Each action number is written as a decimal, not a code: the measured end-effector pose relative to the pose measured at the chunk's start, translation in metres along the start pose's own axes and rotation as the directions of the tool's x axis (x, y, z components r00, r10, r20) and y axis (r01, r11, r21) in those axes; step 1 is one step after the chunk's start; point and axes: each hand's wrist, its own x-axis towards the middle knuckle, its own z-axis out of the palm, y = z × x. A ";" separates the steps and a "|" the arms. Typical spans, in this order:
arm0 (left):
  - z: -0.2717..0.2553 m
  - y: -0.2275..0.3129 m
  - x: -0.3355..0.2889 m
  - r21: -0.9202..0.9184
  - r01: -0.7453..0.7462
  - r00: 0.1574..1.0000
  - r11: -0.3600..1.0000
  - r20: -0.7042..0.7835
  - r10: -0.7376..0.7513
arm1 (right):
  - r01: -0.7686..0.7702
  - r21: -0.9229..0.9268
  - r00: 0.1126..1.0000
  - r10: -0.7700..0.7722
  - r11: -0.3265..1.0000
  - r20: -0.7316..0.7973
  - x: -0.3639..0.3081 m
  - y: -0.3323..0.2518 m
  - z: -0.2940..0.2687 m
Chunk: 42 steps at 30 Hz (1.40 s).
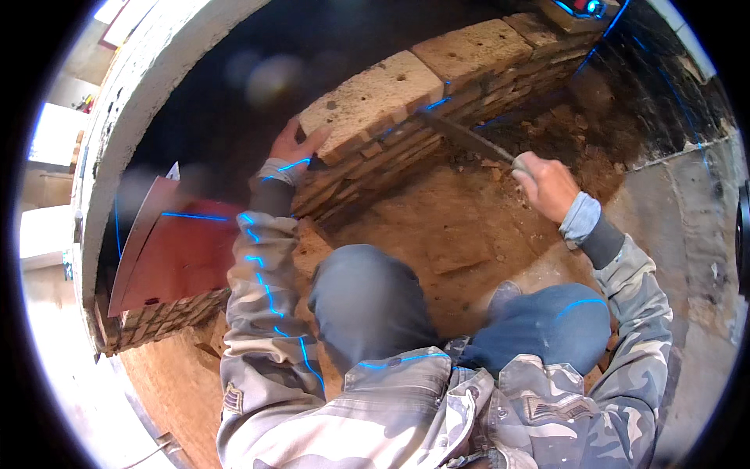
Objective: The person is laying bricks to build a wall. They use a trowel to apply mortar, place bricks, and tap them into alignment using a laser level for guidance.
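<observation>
My left hand (298, 144) rests with fingers spread against the near left end of a large pale block (375, 98) on top of a low brick wall (383, 160). In my right hand (548, 187) is a trowel (466, 138), seen nearly edge-on, its handle gripped in my closed fingers. The dark blade points left and reaches the wall's face, just below the joint between the pale block and the second block (473, 51). Whether the blade's tip touches the bricks I cannot tell.
A laser device (582, 8) at the back right casts blue lines over wall and sleeves. A red panel (183, 242) leans at left above stacked bricks (168, 316). Brown dirt and rubble (547, 141) cover the ground. My bent knees (367, 301) are close to the wall.
</observation>
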 end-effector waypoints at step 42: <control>0.251 0.071 -0.017 0.046 -0.614 0.152 0.788 0.987 0.061 | -0.546 0.258 -0.838 0.524 -0.797 -0.152 -0.706 -0.218 0.204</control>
